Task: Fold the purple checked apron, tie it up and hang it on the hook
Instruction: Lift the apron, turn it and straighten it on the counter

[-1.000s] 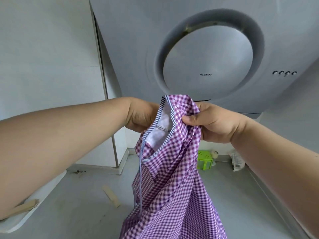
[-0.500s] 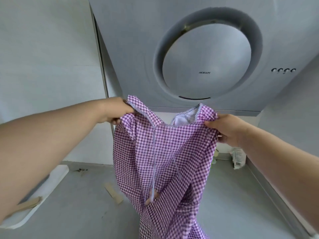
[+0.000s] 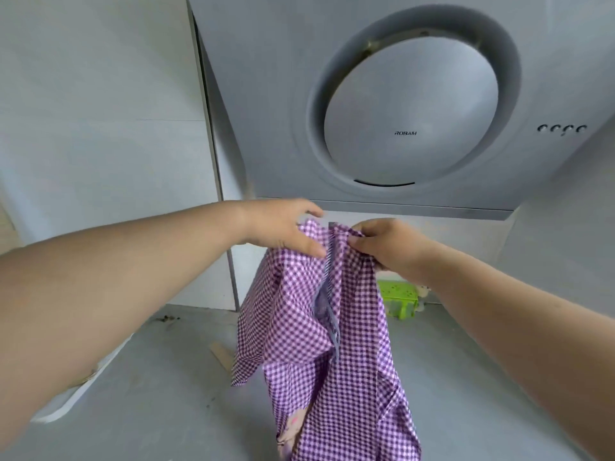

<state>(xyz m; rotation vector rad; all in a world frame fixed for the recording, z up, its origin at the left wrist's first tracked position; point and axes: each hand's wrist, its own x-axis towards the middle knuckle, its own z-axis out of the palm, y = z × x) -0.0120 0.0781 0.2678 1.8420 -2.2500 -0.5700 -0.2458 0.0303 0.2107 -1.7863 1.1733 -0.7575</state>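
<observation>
The apron (image 3: 319,327) is held up in the air above the table (image 3: 133,410), below the hood (image 3: 399,94), and hangs down toward the table's near edge; whether its lower end touches the table cannot be told. Its long axis runs vertically, with the top hem uppermost and a striped trim running down the middle fold. The top edge is pinched by the right hand (image 3: 389,251), its fingers (image 3: 357,241) curled on the cloth. The left hand (image 3: 283,227) is laid on the adjoining top corner with the thumb pressed on it; its grip appears loose, with the other fingers straight.

The lengthwise fold is judged to be in hand. It is best done with both top corners brought together evenly and the side edges matched before the cloth is doubled again. No hook is seen.
</observation>
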